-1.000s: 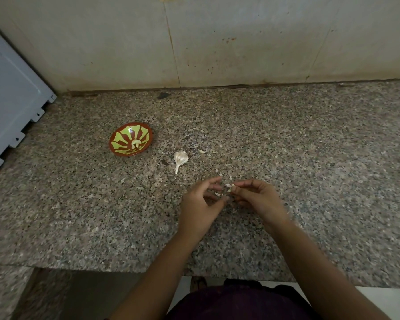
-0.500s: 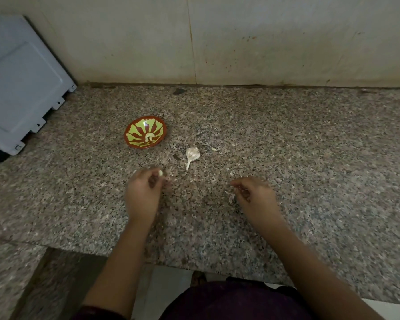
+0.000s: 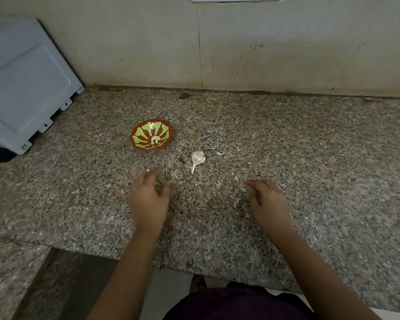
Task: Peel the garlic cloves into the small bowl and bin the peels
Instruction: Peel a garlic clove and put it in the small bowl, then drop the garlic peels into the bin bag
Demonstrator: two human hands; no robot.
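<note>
Garlic bulb (image 3: 198, 157) beyond left grip (image 3: 148, 199), right grip (image 3: 267, 202)

The surface (image 3: 310, 158) is speckled stone — granite by its look — smooth with a dull sheen. The small bowl (image 3: 141, 133) is glazed and glossy, catching 1 bright highlight. The garlic bulb (image 3: 198, 157) wears dry, papery skin. The wall (image 3: 286, 42) is matt and stained; the grey panel (image 3: 26, 88) looks like smooth plastic.

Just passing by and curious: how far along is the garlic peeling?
Done: peeled cloves lie in the small bowl. In hand: the left hand, blurred, seems to hold another clove. Left: the garlic remnant on the counter, and loose peels by the right hand, unbinned.
</note>
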